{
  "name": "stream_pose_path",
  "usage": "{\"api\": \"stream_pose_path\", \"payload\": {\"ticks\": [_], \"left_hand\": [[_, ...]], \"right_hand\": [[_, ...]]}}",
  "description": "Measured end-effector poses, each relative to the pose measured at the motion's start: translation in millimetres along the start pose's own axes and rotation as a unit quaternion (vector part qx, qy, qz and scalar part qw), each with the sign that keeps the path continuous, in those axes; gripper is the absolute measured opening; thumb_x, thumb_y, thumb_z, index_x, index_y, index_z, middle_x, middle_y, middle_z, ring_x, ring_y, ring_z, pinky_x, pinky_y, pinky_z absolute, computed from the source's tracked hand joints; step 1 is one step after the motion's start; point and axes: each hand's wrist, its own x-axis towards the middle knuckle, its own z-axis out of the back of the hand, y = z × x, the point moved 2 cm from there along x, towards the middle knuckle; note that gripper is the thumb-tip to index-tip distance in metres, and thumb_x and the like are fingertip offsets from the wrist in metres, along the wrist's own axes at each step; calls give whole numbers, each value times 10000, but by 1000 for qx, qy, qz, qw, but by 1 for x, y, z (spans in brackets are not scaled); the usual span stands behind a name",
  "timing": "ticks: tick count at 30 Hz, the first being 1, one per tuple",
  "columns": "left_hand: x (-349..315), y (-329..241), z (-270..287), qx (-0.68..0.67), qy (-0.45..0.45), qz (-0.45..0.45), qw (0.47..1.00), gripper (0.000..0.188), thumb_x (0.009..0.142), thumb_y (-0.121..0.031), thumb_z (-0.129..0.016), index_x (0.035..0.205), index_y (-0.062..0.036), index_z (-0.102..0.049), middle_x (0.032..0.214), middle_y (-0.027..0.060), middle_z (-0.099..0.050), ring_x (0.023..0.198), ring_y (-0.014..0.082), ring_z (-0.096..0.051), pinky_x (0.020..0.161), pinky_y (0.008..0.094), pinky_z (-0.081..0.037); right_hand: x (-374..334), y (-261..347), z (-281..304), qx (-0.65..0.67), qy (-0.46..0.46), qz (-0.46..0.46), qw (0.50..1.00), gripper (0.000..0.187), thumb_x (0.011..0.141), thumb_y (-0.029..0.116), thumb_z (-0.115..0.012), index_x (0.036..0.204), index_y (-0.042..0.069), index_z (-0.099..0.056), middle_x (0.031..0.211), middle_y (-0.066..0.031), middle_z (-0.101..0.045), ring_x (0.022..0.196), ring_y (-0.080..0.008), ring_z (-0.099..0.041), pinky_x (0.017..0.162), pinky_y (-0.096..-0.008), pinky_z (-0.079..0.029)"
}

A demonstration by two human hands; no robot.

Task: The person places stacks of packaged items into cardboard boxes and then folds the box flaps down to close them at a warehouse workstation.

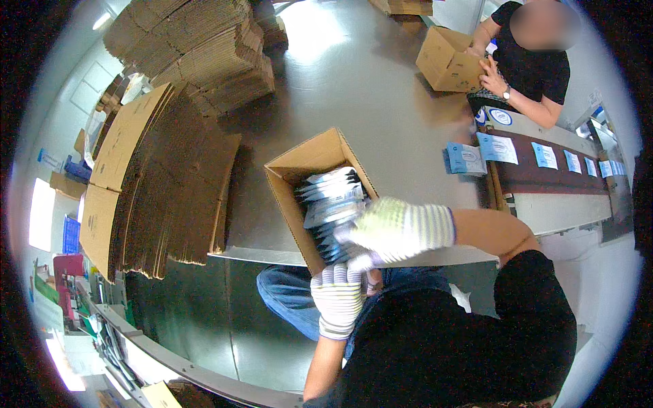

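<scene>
The scene is brightly lit, with a white glare washing out the metal table (pixel 367 88) at top center and a light tube (pixel 101 21) shining at upper left. Darker shading falls beside the stacked flat cartons (pixel 170 183) left of center. Motion smears the right hand (pixel 401 230) near the middle; the left hand (pixel 337 299) looks crisper. Upper right, a soft blur covers the co-worker's head (pixel 542 26). Fisheye distortion bends edges toward the black, speckled rim.
</scene>
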Motion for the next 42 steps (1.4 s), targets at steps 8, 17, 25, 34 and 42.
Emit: {"api": "stream_pose_path", "payload": {"ticks": [8,17,25,34,42], "left_hand": [[19,19,-3,-118,-62,-129,983,380,708,-216,-647,1055,-107,-536,1016,80,-568,1004,290,-542,855,423,-409],[25,37,25,8,-86,-2,996,425,731,-133,-625,1141,-99,-519,1147,114,-561,1140,375,-480,952,471,-360],[11,152,88,234,-168,103,952,461,723,-116,-602,1172,-138,-499,1269,122,-481,1244,414,-396,995,503,-346],[38,258,229,439,-277,211,828,276,871,-264,-600,1057,-59,-582,959,135,-597,867,311,-559,772,437,-442],[65,220,217,280,-202,194,918,215,835,-220,-617,1012,-122,-691,910,105,-666,792,287,-606,719,439,-481]], "right_hand": [[-44,15,-83,-136,-174,9,975,258,853,263,-497,975,47,-572,698,-95,-615,610,-205,-618,573,-356,-494],[106,-258,60,-408,-480,-319,708,361,833,149,-487,1158,-3,-523,1197,-211,-524,1142,-359,-486,965,-508,-371],[82,-143,-64,-57,-118,-208,969,640,865,401,-519,1360,16,-390,1438,-225,-330,1335,-376,-311,1091,-498,-264],[29,-109,-178,-3,-229,-172,958,518,904,384,-461,1302,52,-471,1389,-176,-413,1301,-344,-366,1063,-482,-320],[13,-116,-191,3,-304,-160,939,468,885,352,-510,1252,61,-507,1337,-157,-455,1262,-337,-398,1060,-476,-312]]}}
